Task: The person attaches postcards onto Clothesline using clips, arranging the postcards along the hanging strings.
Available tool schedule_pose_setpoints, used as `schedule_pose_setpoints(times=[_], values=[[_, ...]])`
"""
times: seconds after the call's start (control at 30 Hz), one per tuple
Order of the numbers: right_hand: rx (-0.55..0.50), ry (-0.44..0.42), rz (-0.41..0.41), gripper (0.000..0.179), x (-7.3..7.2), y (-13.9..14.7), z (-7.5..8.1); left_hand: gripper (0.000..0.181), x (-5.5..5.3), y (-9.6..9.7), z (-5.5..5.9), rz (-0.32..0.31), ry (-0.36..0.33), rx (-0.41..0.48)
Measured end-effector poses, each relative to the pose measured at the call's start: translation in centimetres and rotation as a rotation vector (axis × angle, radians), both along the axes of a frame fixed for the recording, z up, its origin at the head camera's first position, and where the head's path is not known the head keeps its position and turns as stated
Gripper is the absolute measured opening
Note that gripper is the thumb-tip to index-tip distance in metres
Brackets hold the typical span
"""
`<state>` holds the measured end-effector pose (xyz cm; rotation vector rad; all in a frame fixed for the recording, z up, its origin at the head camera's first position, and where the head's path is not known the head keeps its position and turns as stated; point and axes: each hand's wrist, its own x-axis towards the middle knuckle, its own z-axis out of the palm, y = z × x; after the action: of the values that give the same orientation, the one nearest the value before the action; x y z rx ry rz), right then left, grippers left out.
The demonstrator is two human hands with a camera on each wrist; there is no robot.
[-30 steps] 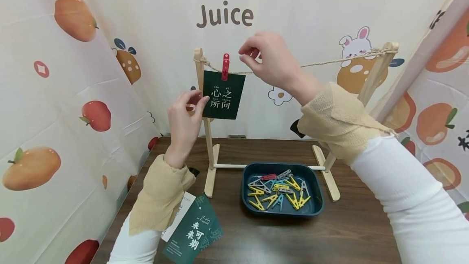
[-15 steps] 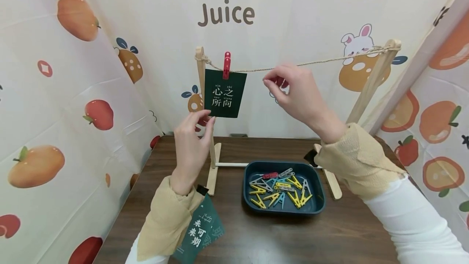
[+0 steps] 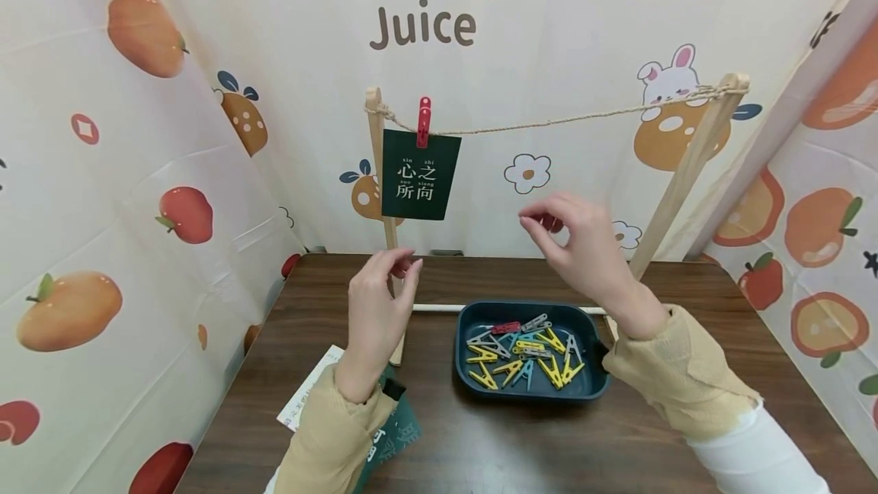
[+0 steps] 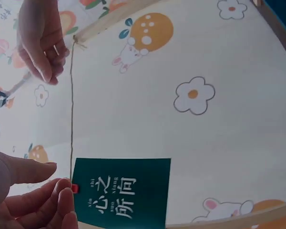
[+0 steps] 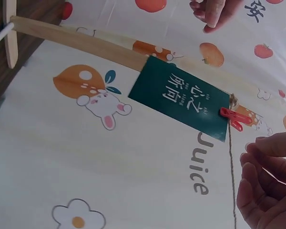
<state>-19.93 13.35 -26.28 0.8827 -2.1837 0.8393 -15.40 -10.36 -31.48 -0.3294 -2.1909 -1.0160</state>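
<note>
A dark green card [image 3: 420, 190] with white characters hangs from the twine [image 3: 549, 123], held by a red clothespin [image 3: 424, 122] near the left post. Below the card, my left hand [image 3: 379, 311] is raised over the table with loosely bent fingers and nothing in them. My right hand [image 3: 583, 250] hovers above the right end of the navy tray [image 3: 531, 395], also holding nothing, its thumb and forefinger near each other. In the right wrist view the red clothespin [image 5: 236, 117] grips the edge of the green card [image 5: 183, 98]. Neither hand touches the card or the twine.
Several yellow, grey, blue and red clothespins [image 3: 524, 349] lie in the tray. More green cards [image 3: 394, 429] and a white card [image 3: 312, 387] lie at the table's left, partly behind my left forearm. The wooden stand's right post [image 3: 686, 174] rises behind my right hand.
Both hands have come down from the twine and card. The right hand has also moved to the right, while the left has shifted slightly right. The clipped card stays hanging.
</note>
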Motion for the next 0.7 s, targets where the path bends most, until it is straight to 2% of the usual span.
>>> schedule_pose_setpoints(times=[0.3,0.5,0.7], values=[[-0.043,-0.054,-0.003,0.013,1.6,1.4,-4.5,0.014,0.4,0.7,-2.7,-0.001,-0.072,0.013],[-0.054,-0.104,-0.038,0.018,2.2,2.0,-7.6,0.013,0.4,1.3,-4.9,-0.021,-0.093,0.032],[-0.034,-0.177,-0.076,0.018,2.5,3.0,-10.0,0.012,0.7,2.1,-7.0,-0.042,-0.163,0.032]])
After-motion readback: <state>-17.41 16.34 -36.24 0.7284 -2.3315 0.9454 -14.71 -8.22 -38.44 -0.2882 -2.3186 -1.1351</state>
